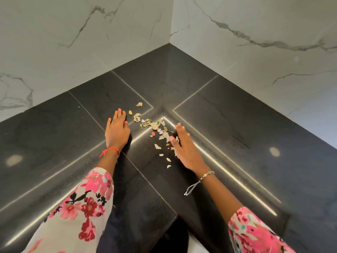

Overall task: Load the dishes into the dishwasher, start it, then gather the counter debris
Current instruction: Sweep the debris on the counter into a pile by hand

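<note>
Scattered debris (152, 126), dry leaf bits and pale peel scraps, lies on the black stone counter (237, 125) near its inner corner. My left hand (117, 130) rests flat on the counter just left of the pile, fingers straight. My right hand (184, 147) stands on its edge at the right side of the scraps, fingers straight and slightly blurred, touching the nearest pieces. A few loose scraps (168, 159) trail toward me along that hand. One stray piece (139, 104) lies farther back.
White marble walls (127, 33) meet in a corner behind the counter. The counter's front edge (175, 214) forms an inside corner near my body. Bright grooves run parallel to the edges.
</note>
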